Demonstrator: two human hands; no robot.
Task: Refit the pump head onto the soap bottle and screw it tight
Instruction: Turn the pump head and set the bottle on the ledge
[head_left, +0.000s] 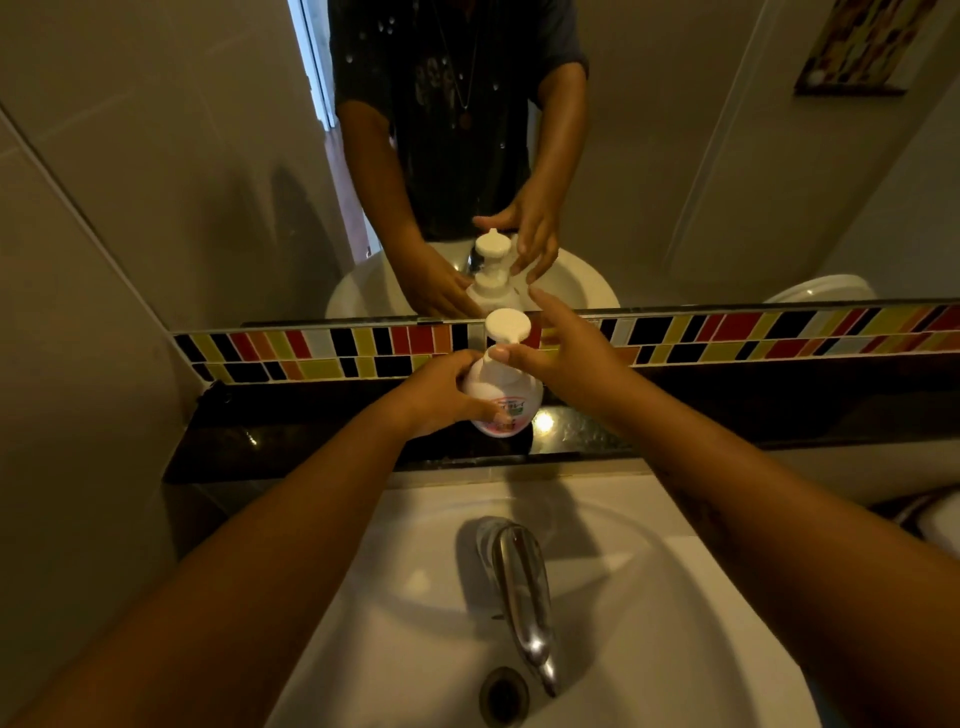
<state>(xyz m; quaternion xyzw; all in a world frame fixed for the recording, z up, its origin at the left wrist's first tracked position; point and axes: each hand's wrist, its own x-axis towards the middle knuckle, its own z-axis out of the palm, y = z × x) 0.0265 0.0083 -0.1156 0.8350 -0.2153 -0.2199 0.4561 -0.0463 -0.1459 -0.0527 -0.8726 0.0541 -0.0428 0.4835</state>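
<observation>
A white soap bottle with a pink label stands upright on the dark stone ledge behind the basin. Its white pump head sits on the bottle's neck, its round top facing me. My left hand is wrapped around the bottle's left side and holds it. My right hand is beside the pump's collar on the right: the thumb tip touches the collar, the fingers are spread and extended past the pump top. The threads under the collar are hidden.
A mirror rises just behind the ledge, above a strip of coloured mosaic tiles. Below the ledge is a white basin with a chrome tap and a drain. A wall closes in at the left.
</observation>
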